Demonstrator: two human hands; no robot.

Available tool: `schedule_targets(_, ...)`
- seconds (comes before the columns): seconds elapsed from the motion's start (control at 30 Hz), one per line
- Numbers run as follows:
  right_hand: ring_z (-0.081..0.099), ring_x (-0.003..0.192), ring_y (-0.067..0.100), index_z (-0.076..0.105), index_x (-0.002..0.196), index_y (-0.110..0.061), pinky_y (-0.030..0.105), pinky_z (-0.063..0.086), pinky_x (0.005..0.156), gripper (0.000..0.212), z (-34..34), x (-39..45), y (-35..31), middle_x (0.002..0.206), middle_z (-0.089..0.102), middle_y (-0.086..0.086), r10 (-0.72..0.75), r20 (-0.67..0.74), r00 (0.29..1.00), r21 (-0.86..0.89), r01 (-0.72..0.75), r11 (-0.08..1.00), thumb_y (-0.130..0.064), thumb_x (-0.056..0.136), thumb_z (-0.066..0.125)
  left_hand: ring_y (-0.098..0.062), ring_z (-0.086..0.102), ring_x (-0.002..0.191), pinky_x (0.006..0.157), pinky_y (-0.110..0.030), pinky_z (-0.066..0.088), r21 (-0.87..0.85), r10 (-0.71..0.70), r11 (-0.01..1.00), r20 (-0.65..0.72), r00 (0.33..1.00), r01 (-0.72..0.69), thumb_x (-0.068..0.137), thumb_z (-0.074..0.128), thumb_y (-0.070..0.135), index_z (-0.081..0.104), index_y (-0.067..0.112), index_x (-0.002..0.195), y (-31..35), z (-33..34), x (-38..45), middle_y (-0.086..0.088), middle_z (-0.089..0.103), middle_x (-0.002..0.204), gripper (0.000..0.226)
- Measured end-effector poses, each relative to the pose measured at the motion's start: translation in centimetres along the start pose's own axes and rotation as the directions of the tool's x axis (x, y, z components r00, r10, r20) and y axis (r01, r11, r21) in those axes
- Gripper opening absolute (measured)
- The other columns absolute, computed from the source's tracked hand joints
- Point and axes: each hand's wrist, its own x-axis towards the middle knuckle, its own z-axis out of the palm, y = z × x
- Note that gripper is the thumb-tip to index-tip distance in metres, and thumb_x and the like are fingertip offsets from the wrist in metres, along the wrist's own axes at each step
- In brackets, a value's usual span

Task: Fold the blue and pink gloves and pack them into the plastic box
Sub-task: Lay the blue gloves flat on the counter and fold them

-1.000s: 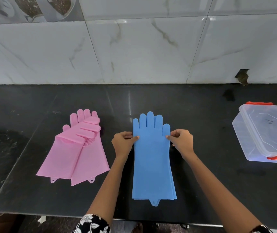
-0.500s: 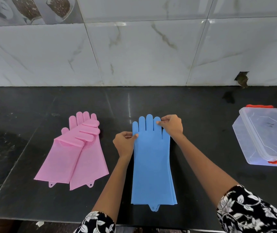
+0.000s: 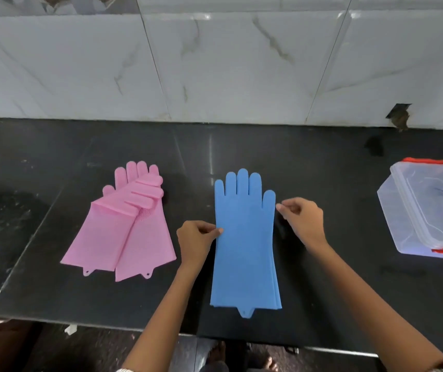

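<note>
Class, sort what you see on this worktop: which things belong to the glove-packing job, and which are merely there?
Part of the job:
- blue gloves, stacked flat, left hand pinching one edge
- pink gloves, lying crossed
- plastic box, lid on
- right hand, beside the blue thumb

Merely there:
- black counter
- marble wall tiles
- chipped hole in the wall

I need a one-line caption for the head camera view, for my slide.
Both hands, left and right, at the blue gloves; pink gloves and closed plastic box wait aside.
</note>
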Motion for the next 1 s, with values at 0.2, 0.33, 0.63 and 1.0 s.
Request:
schedule_targets(0.2,0.064,0.063,-0.004,0.07,0.071,-0.025,0.015,0.051,0.062,0.018,-0.8,-9.5,2.7,0.067,0.07,-0.013,0.009,0.215,0.977,-0.086,0.01,0.996,-0.041,0.071,0.078,0.002,0.067,0.061,0.056,-0.009,0.049,-0.004,-0.02,1.0,0.13,0.991,0.021,0.072,0.08,0.012,0.077,0.013,0.078,-1.1,-2.2,-5.0,0.007,0.073,0.072,0.006)
schedule_targets(0.33,0.061,0.061,-0.009,0.066,0.069,-0.033,0.011,0.045,0.056,0.021,-0.6,-12.3,3.2,0.064,0.066,-0.02,0.041,0.203,0.978,-0.19,-0.002,0.982,-0.049,0.065,0.079,-0.001,0.065,0.058,0.054,-0.01,0.047,0.057,-0.063,0.997,0.151,0.987,0.055,0.067,0.083,0.014,0.077,0.016,0.073,-1.8,-2.6,-7.0,0.008,0.071,0.066,0.009)
schedule_targets(0.63,0.064,0.069,0.002,0.074,0.082,-0.025,0.018,0.049,0.059,0.015,0.0,-13.9,2.2,0.079,0.072,-0.013,0.007,0.111,0.994,-0.338,0.031,0.941,-0.039,0.079,0.071,-0.01,0.068,0.059,0.058,-0.019,0.056,0.043,-0.085,0.996,0.158,0.984,0.079,0.073,0.08,0.014,0.076,0.015,0.072,-2.0,-2.8,-7.4,0.004,0.073,0.066,0.004)
schedule_targets(1.0,0.062,0.057,0.011,0.068,0.071,-0.021,0.031,0.053,0.055,0.011,-0.5,-13.6,1.8,0.066,0.067,-0.007,0.143,0.181,0.973,-0.103,-0.126,0.987,-0.028,0.08,0.071,-0.009,0.07,0.063,0.06,-0.018,0.056,0.004,-0.134,0.991,0.193,0.972,0.136,0.073,0.08,0.013,0.076,0.02,0.071,-1.8,-2.9,-7.4,0.005,0.074,0.07,0.008)
